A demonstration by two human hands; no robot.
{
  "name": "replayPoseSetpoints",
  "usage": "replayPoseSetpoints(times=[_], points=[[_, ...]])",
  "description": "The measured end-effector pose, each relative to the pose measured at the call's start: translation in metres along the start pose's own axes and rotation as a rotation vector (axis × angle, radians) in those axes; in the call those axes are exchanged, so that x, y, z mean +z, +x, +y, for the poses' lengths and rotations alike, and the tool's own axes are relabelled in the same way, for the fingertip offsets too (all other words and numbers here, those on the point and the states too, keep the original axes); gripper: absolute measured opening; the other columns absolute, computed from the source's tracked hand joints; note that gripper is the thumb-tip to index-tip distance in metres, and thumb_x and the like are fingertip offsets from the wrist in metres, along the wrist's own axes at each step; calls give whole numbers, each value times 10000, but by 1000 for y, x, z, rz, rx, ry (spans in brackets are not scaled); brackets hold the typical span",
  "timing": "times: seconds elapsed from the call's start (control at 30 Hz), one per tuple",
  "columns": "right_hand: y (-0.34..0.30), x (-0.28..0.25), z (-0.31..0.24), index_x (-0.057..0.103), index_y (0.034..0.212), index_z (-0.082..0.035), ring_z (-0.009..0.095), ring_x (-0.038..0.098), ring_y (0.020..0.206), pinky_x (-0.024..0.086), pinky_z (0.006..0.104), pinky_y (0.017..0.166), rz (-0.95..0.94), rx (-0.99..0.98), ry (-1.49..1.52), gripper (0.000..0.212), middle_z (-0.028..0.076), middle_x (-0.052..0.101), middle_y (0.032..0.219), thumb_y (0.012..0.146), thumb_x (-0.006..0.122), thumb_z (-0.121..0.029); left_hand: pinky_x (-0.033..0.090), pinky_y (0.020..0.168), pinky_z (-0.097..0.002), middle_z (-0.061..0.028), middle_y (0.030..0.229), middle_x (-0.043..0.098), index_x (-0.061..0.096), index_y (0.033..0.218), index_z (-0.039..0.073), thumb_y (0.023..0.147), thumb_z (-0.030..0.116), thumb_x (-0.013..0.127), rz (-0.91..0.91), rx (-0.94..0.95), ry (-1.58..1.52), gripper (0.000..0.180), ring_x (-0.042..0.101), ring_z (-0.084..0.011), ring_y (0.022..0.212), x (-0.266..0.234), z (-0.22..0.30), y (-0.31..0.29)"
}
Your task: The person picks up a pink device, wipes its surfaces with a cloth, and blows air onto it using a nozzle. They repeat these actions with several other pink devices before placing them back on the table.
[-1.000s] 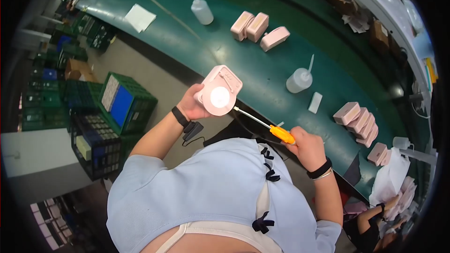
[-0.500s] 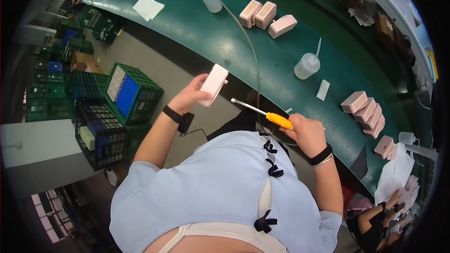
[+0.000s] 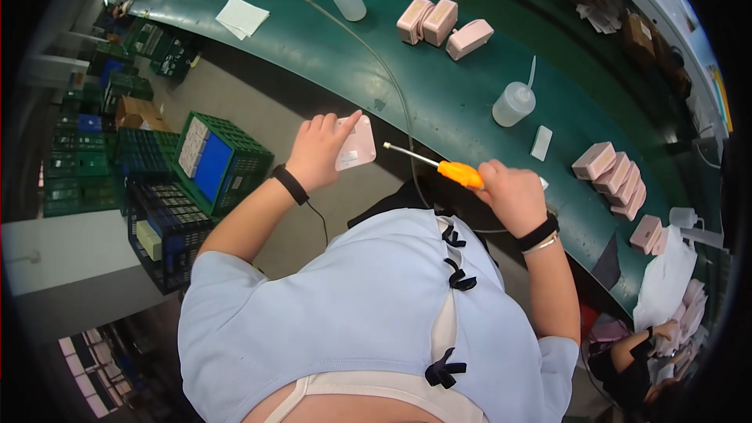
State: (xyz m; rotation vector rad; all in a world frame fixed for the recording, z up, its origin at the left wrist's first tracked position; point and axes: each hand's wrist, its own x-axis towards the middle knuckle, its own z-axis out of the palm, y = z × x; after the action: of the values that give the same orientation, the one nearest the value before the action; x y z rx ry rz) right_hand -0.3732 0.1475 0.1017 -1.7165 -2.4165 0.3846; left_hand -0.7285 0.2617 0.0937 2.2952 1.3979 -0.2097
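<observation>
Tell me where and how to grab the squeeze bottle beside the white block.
Take the squeeze bottle by its round body, likely best from the person's side: it stands upright, the white block lies to its right, and the thin spout on top looks a poorer hold.

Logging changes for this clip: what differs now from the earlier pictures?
The left hand has turned the pink device: its round white area faced the camera first; now a flat side does. Nothing was let go; the right hand still holds the orange-handled screwdriver.
</observation>
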Motion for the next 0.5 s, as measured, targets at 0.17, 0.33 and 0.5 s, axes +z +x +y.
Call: replayPoseSetpoints(times=[0.17, 0.33, 0.5], points=[[12, 0, 22, 589, 872, -81, 342, 615, 705, 468, 430, 593, -38, -87, 216, 317, 109, 623, 805, 829, 712, -370, 429, 1014, -431, -154, 1228, 535, 312, 1503, 135, 634, 188, 782, -394, -69, -568, 990, 575, -326, 1091, 18, -42, -3], [17, 16, 41, 580, 850, -82, 356, 615, 723, 464, 453, 601, -118, -7, 250, 363, 115, 624, 758, 856, 672, -433, 411, 1050, -452, -144, 1249, 534, 274, 1514, 126, 652, 241, 808, -601, -284, -1816, 1020, 567, -309, 1126, 44, -60, -7], [13, 24, 26, 586, 858, -84, 355, 614, 722, 466, 453, 616, -131, 2, 372, 377, 116, 629, 772, 854, 671, -451, 400, 1054, -483, -143, 1272, 506, 242, 1519, 102, 641, 242, 818, -57, -206, -2165, 1060, 512, -310, 1193, 49, -21, -7]])
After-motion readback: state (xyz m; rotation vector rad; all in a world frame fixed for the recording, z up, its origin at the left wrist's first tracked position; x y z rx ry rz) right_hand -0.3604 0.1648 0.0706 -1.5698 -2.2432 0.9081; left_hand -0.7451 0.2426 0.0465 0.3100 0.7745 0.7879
